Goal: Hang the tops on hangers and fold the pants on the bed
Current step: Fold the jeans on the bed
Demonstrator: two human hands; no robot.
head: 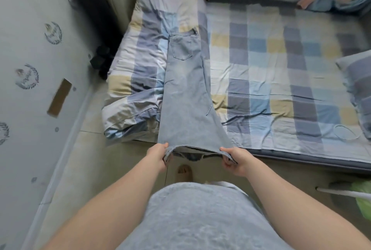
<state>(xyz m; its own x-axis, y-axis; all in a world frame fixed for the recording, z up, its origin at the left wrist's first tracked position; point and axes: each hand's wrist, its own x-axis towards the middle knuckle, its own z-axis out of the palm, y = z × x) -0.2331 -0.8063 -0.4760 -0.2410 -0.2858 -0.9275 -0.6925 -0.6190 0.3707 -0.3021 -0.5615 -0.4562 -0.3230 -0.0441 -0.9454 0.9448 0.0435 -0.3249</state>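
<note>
Well, the jeans (184, 93) lay lengthwise on the bed (281, 69), legs stacked, waistband at the far end, their hem off the near edge pinched at its corners by the left grip (157, 154) and right grip (233, 161), and I reckoned both should rise evenly, cloth taut, carrying hem to waistband.

The light-blue denim pants (186, 93) lie lengthwise on the checked-sheet bed (271, 73). A folded checked quilt (140, 65) is just left, a checked pillow (357, 81) far right. The left hand (156, 153) and right hand (234, 161) hold the hems past the bed's near edge.
</note>
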